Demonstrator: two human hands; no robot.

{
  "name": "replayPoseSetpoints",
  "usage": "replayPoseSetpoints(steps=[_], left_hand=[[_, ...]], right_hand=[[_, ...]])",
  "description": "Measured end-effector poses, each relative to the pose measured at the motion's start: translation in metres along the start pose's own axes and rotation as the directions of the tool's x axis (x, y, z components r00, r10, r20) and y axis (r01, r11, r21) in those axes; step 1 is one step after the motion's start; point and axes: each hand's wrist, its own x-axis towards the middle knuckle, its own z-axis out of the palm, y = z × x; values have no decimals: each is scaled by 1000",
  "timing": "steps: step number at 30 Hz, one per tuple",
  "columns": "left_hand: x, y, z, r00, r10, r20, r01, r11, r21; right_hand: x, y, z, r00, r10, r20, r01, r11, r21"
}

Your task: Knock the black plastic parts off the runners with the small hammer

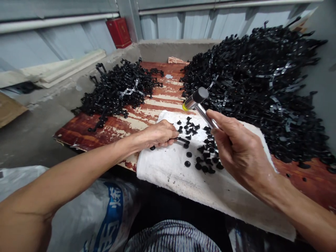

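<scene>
Gripping one hammer (196,99) by its metal handle, the right hand (241,154) is closing its fingers around it and holding the head above the cloth, clear of the pieces. The head is showing two ends, one black and one yellow. The left hand (160,134) is pinching one slim black part (181,140) between thumb and fingers, and that part is lying low over the single white cloth (168,178). Small black pieces (207,161) are lying on the cloth in two loose groups, one beyond the held part and one to its right (they are overlapping, so I cannot tell the full count). Two round discs (187,163) are sitting just left of the nearer group. Two heaps of black parts are covering much of the one worn red tabletop (147,108): a smaller heap (118,87) at left, a larger heap (249,77) at right. One red box (119,33) is standing behind.
</scene>
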Motion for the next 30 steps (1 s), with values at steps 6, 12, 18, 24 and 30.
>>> replayPoseSetpoints(steps=[6, 12, 18, 24, 30], left_hand=[[3, -6, -1, 1000, 4, 22, -3, 998, -56], [2, -5, 0, 999, -24, 27, 26, 996, -89], [7, -9, 0, 999, -24, 41, 28, 994, -106], [5, -8, 0, 999, -12, 47, 17, 993, -114], [5, -8, -1, 998, -36, 53, 43, 990, -135]], right_hand=[[3, -3, -2, 985, 2, 170, 5, 999, -41], [1, -4, -1, 996, 7, 91, -3, 999, -49], [0, -1, 0, 998, -35, -54, 34, 999, -17], [1, 6, 4, 985, -141, 100, 142, 990, -8], [4, 2, -5, 989, -84, -120, 93, 993, 72]])
